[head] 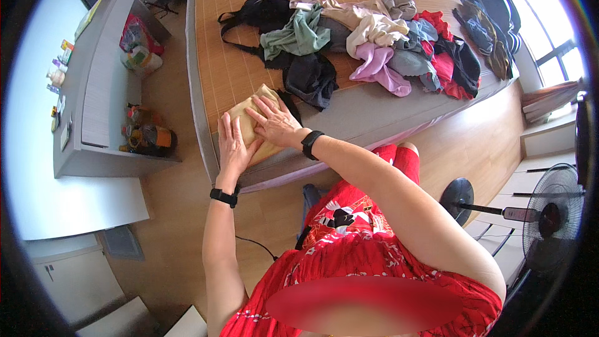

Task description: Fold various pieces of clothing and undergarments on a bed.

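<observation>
A folded pale-yellow cloth garment (246,127) lies flat at the near left corner of the mat-covered bed (234,75). Along its left side rests my left hand (234,145), fingers stretched out over the fabric. My right hand (275,124) lies on its top right part, palm down and fingers spread. Both hands press on the cloth without gripping it. Just beyond my right hand is a crumpled black garment (310,79), and some dark fabric shows beside the yellow cloth.
A loose heap of clothes spreads across the bed, with a green garment (297,35), a pink-purple one (376,68) and a black bra (262,11). Left stands a grey desk (103,79) with bottles (149,140) beneath. A standing fan (550,215) is at right.
</observation>
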Motion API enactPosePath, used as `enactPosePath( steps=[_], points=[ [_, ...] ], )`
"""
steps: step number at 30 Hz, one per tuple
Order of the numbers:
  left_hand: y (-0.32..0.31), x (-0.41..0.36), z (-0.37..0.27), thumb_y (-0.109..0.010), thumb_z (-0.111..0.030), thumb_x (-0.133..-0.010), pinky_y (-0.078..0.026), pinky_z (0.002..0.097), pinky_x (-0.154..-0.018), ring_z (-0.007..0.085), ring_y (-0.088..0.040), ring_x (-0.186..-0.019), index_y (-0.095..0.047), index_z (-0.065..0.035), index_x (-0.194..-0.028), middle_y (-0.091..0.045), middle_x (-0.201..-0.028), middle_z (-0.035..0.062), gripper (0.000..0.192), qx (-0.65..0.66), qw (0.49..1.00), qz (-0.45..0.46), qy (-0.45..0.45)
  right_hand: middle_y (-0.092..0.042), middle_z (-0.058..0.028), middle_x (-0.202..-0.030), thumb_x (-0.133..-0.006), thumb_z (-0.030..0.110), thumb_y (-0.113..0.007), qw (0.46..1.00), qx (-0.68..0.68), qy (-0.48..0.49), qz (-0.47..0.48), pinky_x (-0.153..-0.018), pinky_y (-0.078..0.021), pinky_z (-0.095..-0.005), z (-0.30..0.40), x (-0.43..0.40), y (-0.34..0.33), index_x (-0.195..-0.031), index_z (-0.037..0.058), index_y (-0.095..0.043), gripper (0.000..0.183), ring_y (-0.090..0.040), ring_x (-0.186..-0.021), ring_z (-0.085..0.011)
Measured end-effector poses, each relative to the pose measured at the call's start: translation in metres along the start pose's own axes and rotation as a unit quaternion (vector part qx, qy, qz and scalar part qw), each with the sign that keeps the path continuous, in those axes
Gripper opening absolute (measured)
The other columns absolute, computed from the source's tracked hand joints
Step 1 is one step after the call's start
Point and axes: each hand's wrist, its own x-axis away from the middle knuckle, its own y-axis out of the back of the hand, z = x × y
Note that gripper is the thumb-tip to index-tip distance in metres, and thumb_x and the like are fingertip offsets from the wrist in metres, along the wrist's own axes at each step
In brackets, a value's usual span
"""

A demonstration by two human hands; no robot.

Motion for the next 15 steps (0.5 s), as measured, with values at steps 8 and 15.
enactPosePath(
  steps=[8, 15],
  points=[
    [-0.007, -0.004, 0.001, -0.069, -0.044, -0.081, -0.026, 0.0516, -0.111, 0.0499, -0.016, -0.136, -0.021, 0.0055, -0.141, -0.011, -0.149, 0.0311, 0.091, -0.038, 0.999, 0.033, 0.004, -0.03, -0.0183, -0.148, -0.086, 0.041, -0.056, 0.987, -0.037, 0.03, 0.151, -0.107, -0.0325, -0.0499, -0.017, 0.04, 0.028, -0.144, 0.009, -0.033, 0.069, -0.024, -0.139, -0.0335],
    [-0.011, 0.0, 0.011, -0.064, -0.047, -0.083, -0.022, 0.0507, -0.113, 0.0491, -0.011, -0.138, -0.019, 0.0072, -0.142, -0.009, -0.15, 0.0304, 0.092, -0.051, 0.998, 0.033, 0.0, -0.051, -0.0176, -0.128, -0.082, 0.022, -0.06, 0.969, -0.108, 0.022, 0.221, -0.093, -0.0478, -0.0407, -0.061, 0.059, 0.081, -0.117, -0.0019, -0.056, 0.043, -0.051, -0.118, -0.0327]
  ],
)
